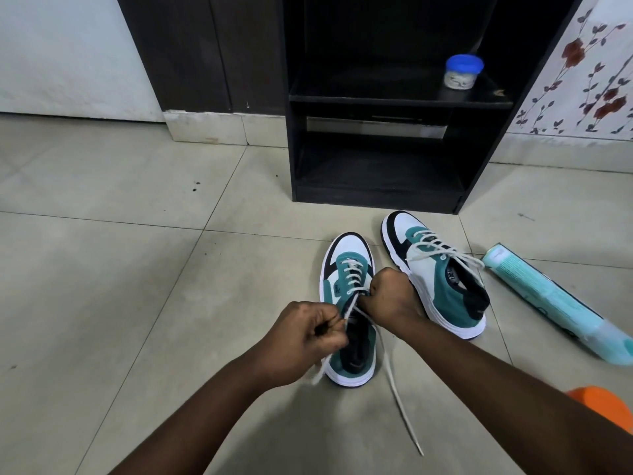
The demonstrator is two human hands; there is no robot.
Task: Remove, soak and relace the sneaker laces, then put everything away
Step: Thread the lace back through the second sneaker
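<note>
- You are looking down at a pale tiled floor (102, 269), with a black open shelf unit (376, 166) standing at the far side against a wall with a flower pattern on the right.
- On the upper shelf of that unit stands a small clear jar (460, 77) with a blue lid; something pale fills it, but what it is cannot be told.
- Your left hand (308, 337) has its fingers curled tight, pinching one end of the white lace (394, 371) beside the near sneaker (346, 269).
- Your right hand (390, 296) is closed as well, its fingers bunched at the top eyelets of that sneaker, where the lace crosses.
- The other lace end trails loose over the floor toward you, to the right of the shoe.
- The second sneaker (442, 279) stands just right of your right hand, laced, its lace ends lying loose over its side.
- Further right, a teal tube-shaped pack (548, 296) lies on the floor.
- An orange object (603, 402) shows at the near right edge, partly hidden by your arm.
</note>
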